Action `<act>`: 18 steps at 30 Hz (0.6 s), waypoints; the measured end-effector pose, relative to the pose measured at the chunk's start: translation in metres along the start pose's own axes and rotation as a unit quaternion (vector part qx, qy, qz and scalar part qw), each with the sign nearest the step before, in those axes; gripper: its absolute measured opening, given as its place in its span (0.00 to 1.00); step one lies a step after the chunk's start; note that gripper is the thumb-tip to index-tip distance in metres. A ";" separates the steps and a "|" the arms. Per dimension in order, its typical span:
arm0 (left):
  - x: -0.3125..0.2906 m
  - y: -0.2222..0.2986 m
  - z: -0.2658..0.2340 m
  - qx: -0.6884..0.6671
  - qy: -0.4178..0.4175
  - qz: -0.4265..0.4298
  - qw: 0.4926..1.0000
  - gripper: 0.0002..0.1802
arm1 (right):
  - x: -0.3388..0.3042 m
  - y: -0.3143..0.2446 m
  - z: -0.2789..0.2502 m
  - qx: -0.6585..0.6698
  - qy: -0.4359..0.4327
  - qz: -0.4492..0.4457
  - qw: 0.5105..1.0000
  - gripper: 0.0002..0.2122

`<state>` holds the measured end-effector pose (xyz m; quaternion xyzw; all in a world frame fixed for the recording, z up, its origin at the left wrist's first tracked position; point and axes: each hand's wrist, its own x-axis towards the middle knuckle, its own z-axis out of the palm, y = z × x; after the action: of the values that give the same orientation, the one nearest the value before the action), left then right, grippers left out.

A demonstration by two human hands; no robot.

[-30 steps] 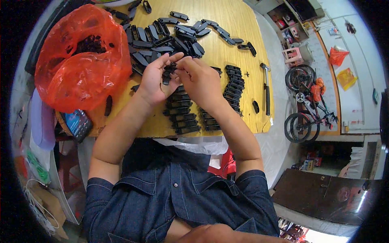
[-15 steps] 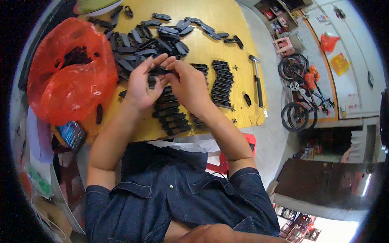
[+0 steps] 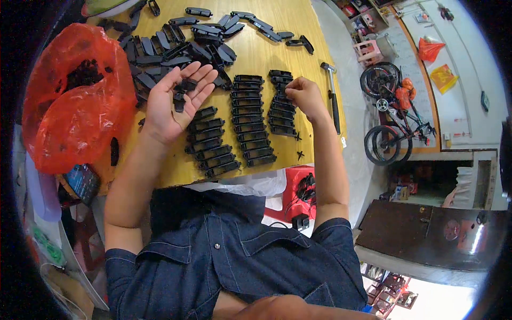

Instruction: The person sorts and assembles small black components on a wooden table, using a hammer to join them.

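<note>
My left hand [image 3: 166, 109] is held palm up over the table, fingers spread and slightly cupped. Several small black plastic pieces [image 3: 185, 85] lie in its palm and against its fingers. Over the right-hand row of black plastic parts [image 3: 281, 114], my right hand [image 3: 308, 98] has its thumb and forefinger pinched together at the row's upper part. What it pinches, if anything, is too small to make out. Two more rows of slim black parts, a middle row [image 3: 249, 117] and a left row [image 3: 213, 144], run toward me between the hands.
Beyond the left hand spreads a loose heap of black plastic parts [image 3: 205, 40]. A red plastic bag [image 3: 80, 122] with black pieces inside lies at the left. On the right edge of the yellow table [image 3: 269, 56] rests a hammer [image 3: 334, 104]. Small black cross-shaped pieces [image 3: 300, 154] sit near the front.
My hands were together over the rows; now they are apart. The right one has moved right to the right-hand row, while the left has turned out flat, showing the small pieces.
</note>
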<state>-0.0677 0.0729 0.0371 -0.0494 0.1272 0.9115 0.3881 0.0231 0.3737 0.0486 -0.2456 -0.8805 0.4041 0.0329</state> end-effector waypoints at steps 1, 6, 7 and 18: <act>0.000 0.000 -0.002 0.000 0.002 -0.001 1.000 0.20 | 0.000 0.001 0.001 0.001 -0.001 0.001 1.000 0.05; 0.001 0.000 -0.006 -0.006 -0.021 -0.008 1.000 0.20 | 0.001 -0.005 0.002 -0.040 -0.028 0.014 0.999 0.04; 0.000 0.000 -0.005 -0.006 -0.021 -0.008 1.000 0.20 | 0.000 -0.005 0.002 -0.041 -0.028 0.014 0.999 0.04; -0.003 -0.005 -0.001 -0.016 -0.030 -0.035 0.999 0.21 | -0.063 -0.108 0.059 -0.057 0.031 -0.234 0.970 0.08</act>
<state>-0.0623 0.0740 0.0361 -0.0324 0.0994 0.9001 0.4229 0.0193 0.2438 0.0963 -0.0470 -0.9337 0.3264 0.1395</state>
